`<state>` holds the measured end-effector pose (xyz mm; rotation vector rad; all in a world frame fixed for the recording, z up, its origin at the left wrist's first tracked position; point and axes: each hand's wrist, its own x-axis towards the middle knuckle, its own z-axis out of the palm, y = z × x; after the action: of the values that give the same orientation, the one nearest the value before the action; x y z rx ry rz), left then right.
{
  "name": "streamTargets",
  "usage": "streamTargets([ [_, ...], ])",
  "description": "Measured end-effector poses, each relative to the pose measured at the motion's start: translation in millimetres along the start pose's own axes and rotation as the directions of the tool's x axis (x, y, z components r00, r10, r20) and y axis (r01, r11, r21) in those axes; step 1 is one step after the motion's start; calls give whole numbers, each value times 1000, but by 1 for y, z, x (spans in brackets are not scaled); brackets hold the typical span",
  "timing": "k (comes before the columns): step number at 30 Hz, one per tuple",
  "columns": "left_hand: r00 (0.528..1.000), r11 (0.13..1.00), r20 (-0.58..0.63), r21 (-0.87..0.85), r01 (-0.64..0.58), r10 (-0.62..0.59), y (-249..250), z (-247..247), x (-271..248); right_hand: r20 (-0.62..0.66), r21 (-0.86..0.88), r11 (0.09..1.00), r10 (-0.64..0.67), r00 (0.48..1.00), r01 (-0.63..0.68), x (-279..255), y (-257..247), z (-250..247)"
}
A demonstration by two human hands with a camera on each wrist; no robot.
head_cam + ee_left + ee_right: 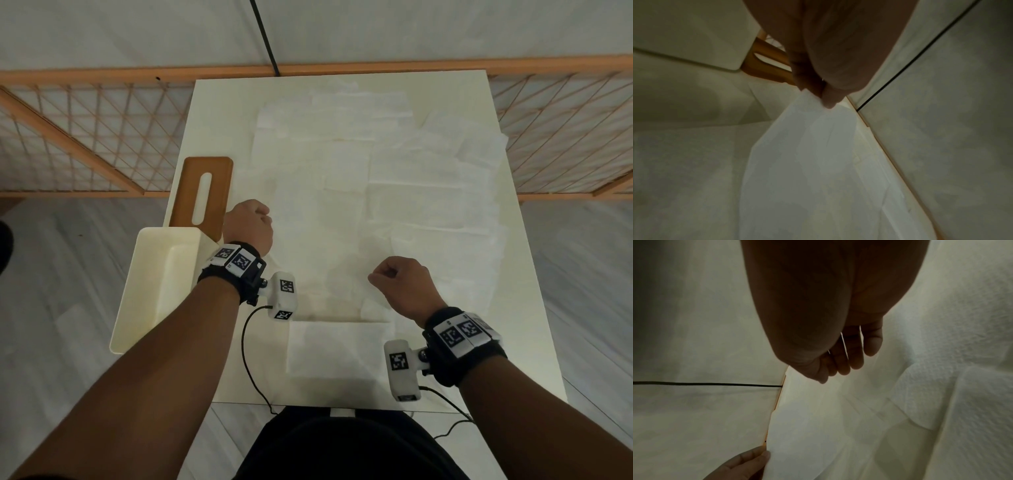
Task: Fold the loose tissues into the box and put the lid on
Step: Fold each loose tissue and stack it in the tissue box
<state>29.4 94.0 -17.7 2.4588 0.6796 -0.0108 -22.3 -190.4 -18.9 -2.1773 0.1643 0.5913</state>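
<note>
Loose white tissues point(394, 164) cover most of the white table point(219, 102). One tissue point(322, 260) is stretched between my two hands above the table. My left hand point(263, 219) pinches its left corner, and the left wrist view shows the fingertips point(828, 100) closed on the tissue point(807, 162). My right hand point(375, 275) pinches the opposite edge between thumb and fingers point(842, 366). The cream box point(154, 284) stands open at the table's left edge, beside my left wrist. The brown lid point(186, 192) with a slot lies just behind it.
A folded tissue point(339, 346) lies flat near the front edge between my forearms. A wooden lattice fence point(85, 130) runs behind the table, and a black cable point(263, 34) hangs at the back. Wrist-camera cords point(250, 359) trail over the front edge.
</note>
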Motion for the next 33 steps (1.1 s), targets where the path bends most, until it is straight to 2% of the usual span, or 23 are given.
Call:
streamTargets([
  [6, 1000, 998, -14, -56, -22, 21, 14, -11, -10, 3, 42, 999, -4, 1000, 4, -1, -6, 2],
  [10, 995, 965, 94, -259, 51, -27, 25, -19, -24, 41, 150, 987, 46, 998, -51, 1, -4, 4],
  [14, 976, 899, 203, -438, 15, 82, 40, -42, -38, 145, 379, 912, 109, 983, -157, 4, -8, 7],
  [16, 959, 818, 237, -575, 8, 157, 46, -59, -48, 248, 530, 809, 140, 959, -255, 3, -16, 7],
  [18, 944, 679, 256, -733, 50, 206, 52, -76, -60, 356, 626, 695, 149, 923, -354, 3, -26, 9],
  [20, 941, 504, 278, -851, 147, 195, 53, -91, -70, 458, 670, 615, 98, 883, -416, 3, -36, 11],
  [23, 927, 273, 337, -919, 286, 164, 45, -102, -82, 552, 729, 509, -41, 833, -457, -6, -53, 15],
  [25, 937, 200, 333, -930, 309, 104, 37, -103, -90, 565, 767, 421, -87, 821, -483, -13, -64, 18],
  [26, 950, 225, 308, -931, 289, 53, 32, -101, -92, 547, 787, 399, -100, 831, -470, -15, -68, 20],
  [27, 962, 288, 274, -921, 262, 2, 26, -97, -92, 499, 815, 393, -105, 860, -425, -15, -69, 21],
  [29, 969, 382, 242, -891, 245, -58, 11, -89, -91, 356, 853, 438, -95, 930, -282, -10, -71, 18],
  [31, 953, 426, 296, -855, 297, -70, -2, -83, -89, 256, 838, 519, -102, 961, -168, -5, -69, 10],
  [33, 926, 478, 373, -805, 351, -52, -9, -78, -91, 208, 795, 601, -143, 968, -82, -4, -66, -1],
])
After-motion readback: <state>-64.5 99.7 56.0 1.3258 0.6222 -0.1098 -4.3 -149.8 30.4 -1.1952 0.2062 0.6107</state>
